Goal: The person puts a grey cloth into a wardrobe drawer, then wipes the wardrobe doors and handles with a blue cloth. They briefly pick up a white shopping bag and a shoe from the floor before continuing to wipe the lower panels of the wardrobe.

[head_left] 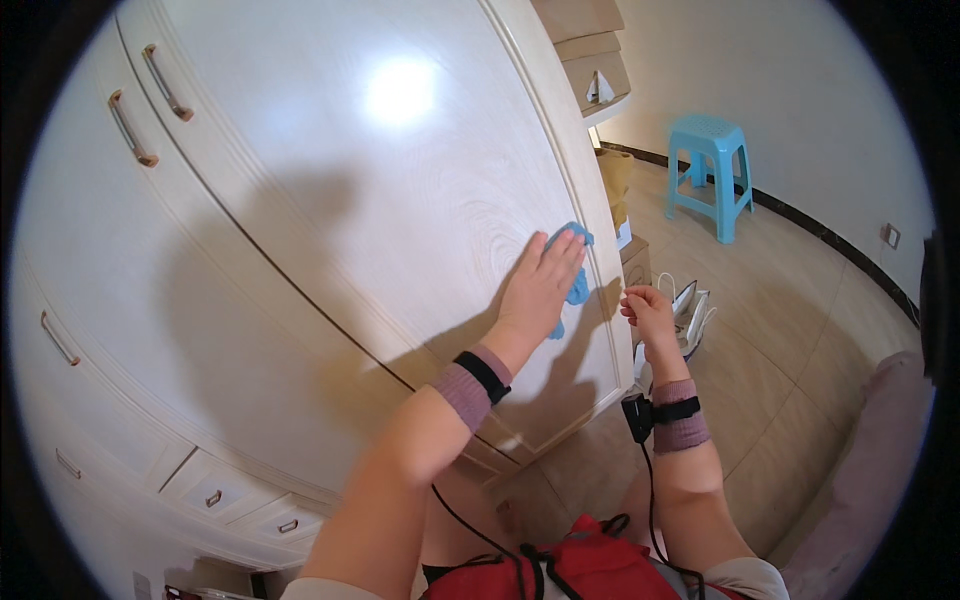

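My left hand (534,289) lies flat on a blue cloth (577,289), pressing it to the pale wood-grain door (450,195) of a wardrobe near the door's right edge. Parts of the cloth stick out beyond the fingertips and below the palm; the rest is hidden under the hand. Just right of that edge is my right hand (651,313), its fingers curled together with nothing visible in them. Whether its fingertips touch the door edge, I cannot tell. Each wrist wears a mauve cuff with a black strap.
A light-blue plastic stool (709,139) stands by the wall. Paper bags (694,311) and a cardboard box (636,259) are on the tiled floor, right of the wardrobe. Metal handles (166,82) project from the doors. Black cables (649,480) hang from my wrists. Mauve fabric (877,450) lies at right.
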{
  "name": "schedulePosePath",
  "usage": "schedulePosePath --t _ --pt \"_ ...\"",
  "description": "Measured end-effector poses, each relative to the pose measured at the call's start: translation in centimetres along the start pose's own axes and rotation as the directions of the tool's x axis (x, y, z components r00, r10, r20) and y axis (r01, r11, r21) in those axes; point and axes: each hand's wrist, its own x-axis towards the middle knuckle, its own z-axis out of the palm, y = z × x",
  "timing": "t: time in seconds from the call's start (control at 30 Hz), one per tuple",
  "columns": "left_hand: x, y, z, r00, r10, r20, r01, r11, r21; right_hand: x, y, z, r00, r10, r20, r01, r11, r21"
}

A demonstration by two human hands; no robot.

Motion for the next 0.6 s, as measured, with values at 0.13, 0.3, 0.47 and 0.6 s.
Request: schedulePosePath --t 0.13,0.3,0.47,0.6 --pt "1.7 -8.6 -3.8 0.980 -0.149 -0.135 0.161 0.983 0.085 -0.4 0.3 0.0 0.999 0.032 -0.012 -0.033 0.999 -0.017" --pt "3.8 -24.4 -11.6 0.794 -0.479 -0.374 0.594 0.743 0.309 -0.5 1.3 0.2 1.000 0.010 0.013 -0.010 0.999 -0.051" --pt "4.1 -23.1 -12.5 0.734 -0.519 -0.437 0.638 0.748 0.184 -0.4 1.0 1.0 0.999 0.045 0.015 -0.045 0.999 0.026" --pt "3.1 -15.6 -7.3 0.861 -0.460 -0.216 0.504 0.825 0.253 0.0 2.1 1.3 0.997 0.056 0.056 -0.055 0.998 -0.027"
